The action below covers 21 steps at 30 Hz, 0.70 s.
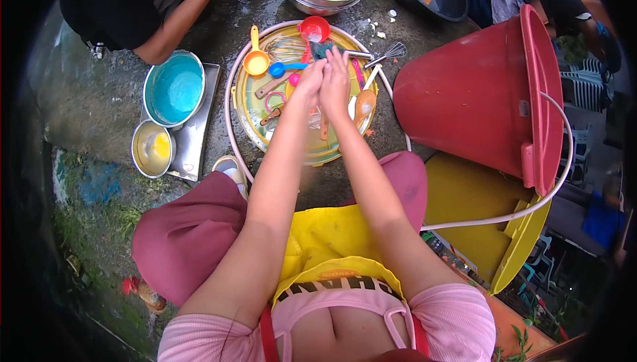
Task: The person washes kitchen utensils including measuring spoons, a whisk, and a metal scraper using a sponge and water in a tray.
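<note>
My left hand (310, 84) and my right hand (334, 86) meet palm to palm above a round yellow lid (242, 120) covered with kitchen tools. The right hand's fingers are stretched out. Those of the left are closed against it; what lies between the palms is hidden. A dark green scrubbing pad or cloth (321, 50) shows just beyond the fingertips. Around my hands lie a red scoop (314, 29), an orange measuring cup (256, 63), a blue measuring spoon (277, 69), a wire whisk (286, 50), a small whisk (396, 51) and a wooden spoon (365, 104).
A large red bucket (464, 96) lies tipped at the right, with a pale hose (491, 220) looped past it. At left stand a teal-filled basin (146, 90) and a metal bowl (137, 156). Metal bowls (322, 7) and a black basin (451, 10) are farther off. A person's arm (179, 20) reaches in at upper left.
</note>
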{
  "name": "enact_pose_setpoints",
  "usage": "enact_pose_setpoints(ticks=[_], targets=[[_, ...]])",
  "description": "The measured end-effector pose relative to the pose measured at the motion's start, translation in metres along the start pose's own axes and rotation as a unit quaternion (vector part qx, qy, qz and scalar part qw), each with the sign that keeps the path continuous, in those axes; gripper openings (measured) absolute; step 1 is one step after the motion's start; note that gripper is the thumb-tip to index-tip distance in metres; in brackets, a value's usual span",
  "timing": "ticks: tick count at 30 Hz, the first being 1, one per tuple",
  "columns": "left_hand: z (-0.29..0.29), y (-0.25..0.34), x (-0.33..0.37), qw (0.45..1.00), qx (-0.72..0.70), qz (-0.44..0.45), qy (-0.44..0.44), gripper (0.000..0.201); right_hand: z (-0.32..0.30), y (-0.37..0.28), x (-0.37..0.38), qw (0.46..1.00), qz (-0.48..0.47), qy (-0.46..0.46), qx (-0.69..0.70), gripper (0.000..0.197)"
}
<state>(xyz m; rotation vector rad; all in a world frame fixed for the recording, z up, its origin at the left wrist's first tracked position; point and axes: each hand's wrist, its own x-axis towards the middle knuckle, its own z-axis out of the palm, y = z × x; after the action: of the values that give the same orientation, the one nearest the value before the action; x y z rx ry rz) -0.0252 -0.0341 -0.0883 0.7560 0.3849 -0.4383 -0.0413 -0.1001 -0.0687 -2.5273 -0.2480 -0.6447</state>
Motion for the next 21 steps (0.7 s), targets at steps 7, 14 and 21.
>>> enact_pose_setpoints(ticks=[7,14,21], targets=[[-0.013,0.015,-0.009,0.986,-0.143,0.076,-0.027,0.041,-0.03,-0.03,-0.045,0.992,-0.014,-0.088,0.093,0.034],[0.006,0.011,-0.009,0.973,-0.197,0.111,-0.037,0.028,-0.048,-0.026,-0.018,0.98,0.072,-0.074,0.171,0.029],[0.006,0.008,0.002,0.963,-0.204,0.171,0.034,0.019,-0.043,-0.017,-0.03,0.973,0.146,-0.073,0.163,0.025]])
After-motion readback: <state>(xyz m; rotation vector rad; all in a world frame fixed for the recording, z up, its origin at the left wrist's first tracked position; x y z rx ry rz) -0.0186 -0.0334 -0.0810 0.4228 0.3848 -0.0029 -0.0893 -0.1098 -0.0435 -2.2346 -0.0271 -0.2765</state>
